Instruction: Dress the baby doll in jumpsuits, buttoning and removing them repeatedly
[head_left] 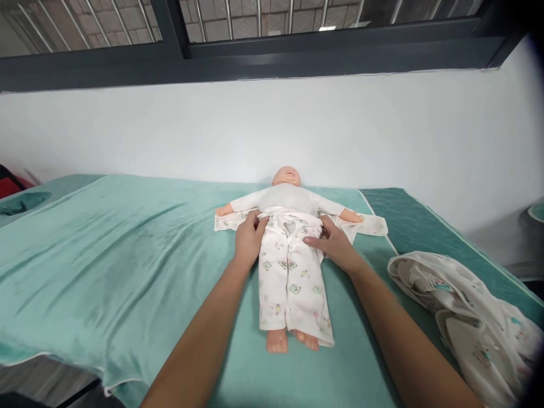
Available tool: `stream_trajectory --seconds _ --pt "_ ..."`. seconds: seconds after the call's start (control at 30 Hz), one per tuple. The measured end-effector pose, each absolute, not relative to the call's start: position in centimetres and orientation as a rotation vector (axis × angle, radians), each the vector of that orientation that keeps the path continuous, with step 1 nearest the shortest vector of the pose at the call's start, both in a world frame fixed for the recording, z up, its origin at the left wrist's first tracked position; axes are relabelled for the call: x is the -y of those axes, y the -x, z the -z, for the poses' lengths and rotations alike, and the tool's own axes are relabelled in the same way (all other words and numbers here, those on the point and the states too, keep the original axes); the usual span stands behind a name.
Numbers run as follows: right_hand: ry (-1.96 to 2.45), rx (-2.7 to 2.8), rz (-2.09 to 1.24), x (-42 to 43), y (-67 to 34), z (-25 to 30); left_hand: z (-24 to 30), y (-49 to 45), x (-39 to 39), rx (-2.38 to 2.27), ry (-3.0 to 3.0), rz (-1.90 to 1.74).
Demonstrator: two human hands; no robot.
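A baby doll [285, 197] lies on its back with its head by the wall and its arms spread. White printed baby pants [293, 277] cover its legs up to the waist, and its bare feet [277, 341] stick out of the cuffs. At the waistband's left side, my left hand [250, 241] pinches the fabric between thumb and fingers. My right hand [338, 245] grips the opposite side, thumb on top of the cloth. Beneath the doll a printed baby top [374, 225] is spread, its sleeves under the doll's arms.
Green cloth [127, 255] covers the table. White printed baby clothing or fabric [471, 311] lies in a heap at the right. A white wall [170, 130] rises behind, below a dark window frame [297, 56]. Something red and black [11, 181] shows at the far left.
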State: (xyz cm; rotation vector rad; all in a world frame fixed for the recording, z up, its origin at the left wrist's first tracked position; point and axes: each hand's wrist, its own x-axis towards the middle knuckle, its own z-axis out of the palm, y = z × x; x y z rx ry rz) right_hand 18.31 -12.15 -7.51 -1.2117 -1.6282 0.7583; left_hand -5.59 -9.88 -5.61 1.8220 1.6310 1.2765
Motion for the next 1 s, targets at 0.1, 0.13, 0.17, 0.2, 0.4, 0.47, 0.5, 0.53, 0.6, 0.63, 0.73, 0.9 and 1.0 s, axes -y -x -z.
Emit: stream_trajectory --seconds 0.1,0.13,0.17,0.2,0.4,0.47,0.5,0.53,0.6,0.63,0.73,0.9,1.0 --pt "1.156 1.637 -0.663 12.1 -18.3 7.5 5.5 5.8 11.3 -1.645 -1.792 -1.301" --pt "1.139 1.632 -0.635 12.1 -18.3 7.4 5.5 5.9 11.9 -1.637 -1.789 -1.309" --pt "1.127 1.632 -0.618 12.1 -18.3 7.4 5.5 6.0 12.6 -1.624 -1.789 -1.31" --pt "1.121 1.633 -0.607 12.1 -18.3 7.4 5.5 6.2 13.4 -1.612 -1.791 -1.304" --pt "1.148 1.646 -0.542 12.2 -18.2 7.5 6.3 7.1 18.1 -1.618 -1.821 -1.188" --pt "1.25 1.635 -0.562 12.5 -18.1 7.5 6.6 7.2 18.8 -1.629 -1.825 -1.177" --pt "1.303 1.623 -0.574 12.7 -18.0 7.4 6.7 7.2 19.0 -1.633 -1.829 -1.178" --pt "1.344 1.605 -0.584 13.0 -17.9 7.3 6.8 7.2 19.0 -1.635 -1.837 -1.18" --pt "1.364 1.557 -0.617 13.9 -17.6 7.2 6.9 7.2 18.7 -1.628 -1.864 -1.187" --pt "1.347 1.545 -0.659 14.4 -17.4 7.2 7.0 7.1 18.6 -1.621 -1.881 -1.191" --pt "1.274 1.582 -0.857 16.3 -16.9 7.2 7.1 7.1 18.3 -1.604 -1.935 -1.254" --pt "1.234 1.617 -0.932 17.4 -16.7 7.4 7.3 7.2 17.6 -1.467 -2.036 -1.449" --pt "1.271 1.625 -0.885 17.2 -16.7 7.3 7.2 7.3 17.4 -1.364 -2.026 -1.442"
